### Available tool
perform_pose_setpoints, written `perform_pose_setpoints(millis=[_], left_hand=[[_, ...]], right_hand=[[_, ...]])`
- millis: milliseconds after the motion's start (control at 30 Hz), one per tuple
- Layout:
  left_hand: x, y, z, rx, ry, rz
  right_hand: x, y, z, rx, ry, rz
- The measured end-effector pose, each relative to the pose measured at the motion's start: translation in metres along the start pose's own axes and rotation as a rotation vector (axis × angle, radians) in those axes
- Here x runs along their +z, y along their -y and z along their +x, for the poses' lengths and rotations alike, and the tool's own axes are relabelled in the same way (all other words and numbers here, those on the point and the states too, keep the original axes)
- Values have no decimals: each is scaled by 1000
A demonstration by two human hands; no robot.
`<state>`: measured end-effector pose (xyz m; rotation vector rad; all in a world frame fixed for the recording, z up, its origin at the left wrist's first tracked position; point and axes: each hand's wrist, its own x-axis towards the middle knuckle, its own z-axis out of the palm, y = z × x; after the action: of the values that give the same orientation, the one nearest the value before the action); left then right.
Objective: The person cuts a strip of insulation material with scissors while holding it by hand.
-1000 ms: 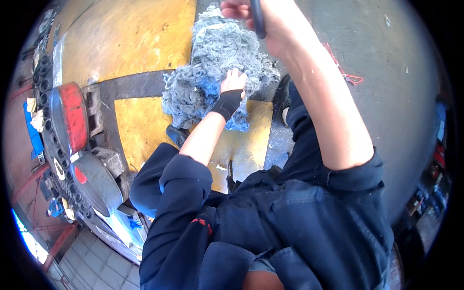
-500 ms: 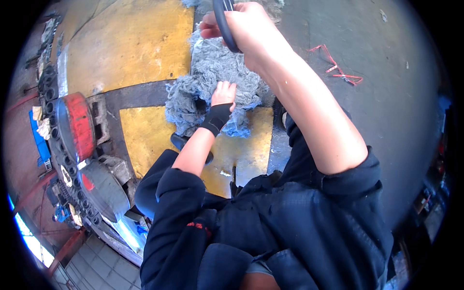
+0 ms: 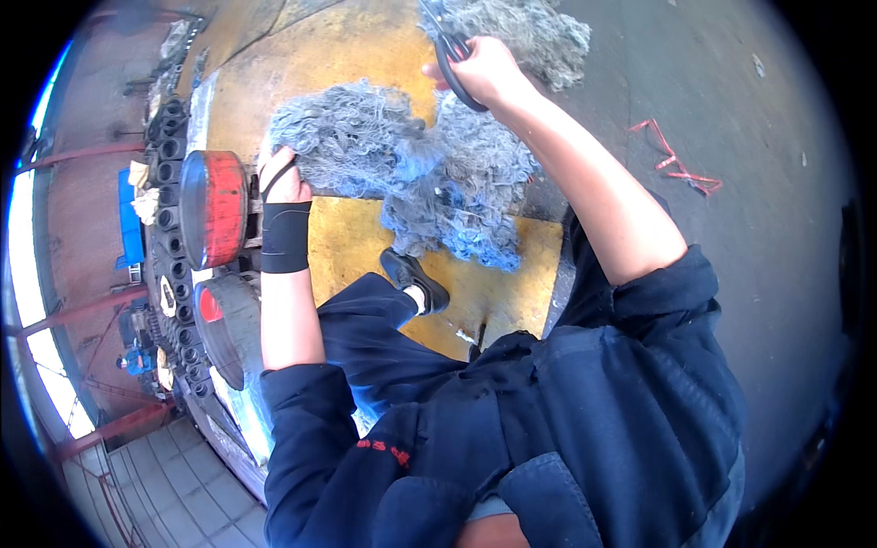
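A tangled mass of grey-blue yarn (image 3: 352,137) lies over the yellow floor plates in front of me. My left hand (image 3: 287,175), with a black wrist wrap, grips the yarn at its left edge and has it spread out to the left. In my right hand (image 3: 491,75) is a pair of scissors (image 3: 457,68) with black handles. Its blades point away toward the far yarn pile (image 3: 530,41), above the near mass. The fingers of my right hand are wrapped around the handles.
To the left stand a red drum (image 3: 222,208) and a dark round drum (image 3: 228,329), beside a row of black ring-shaped parts (image 3: 171,173). A red strap (image 3: 676,164) lies on the grey floor at right. My shoe (image 3: 416,281) is close to the yarn.
My left hand has moved left from the middle of the yarn, pulling part of it along and spreading it. My right hand with the scissors sits lower in view, and their blades now show.
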<state>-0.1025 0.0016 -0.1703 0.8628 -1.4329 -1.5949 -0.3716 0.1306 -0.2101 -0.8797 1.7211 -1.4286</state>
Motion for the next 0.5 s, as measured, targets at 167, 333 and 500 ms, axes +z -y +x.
perform_pose_setpoints(millis=[167,333,500], left_hand=[[12,-38,-10,-91,-28,-69],[13,-46,-18,-25,53,-191],[25,-28,-31,-123,272,-346]], right_hand=[[19,1,0,-57,150,-102],[43,29,-20,-68,436,52],[80,16,-18,-146,389,-114]])
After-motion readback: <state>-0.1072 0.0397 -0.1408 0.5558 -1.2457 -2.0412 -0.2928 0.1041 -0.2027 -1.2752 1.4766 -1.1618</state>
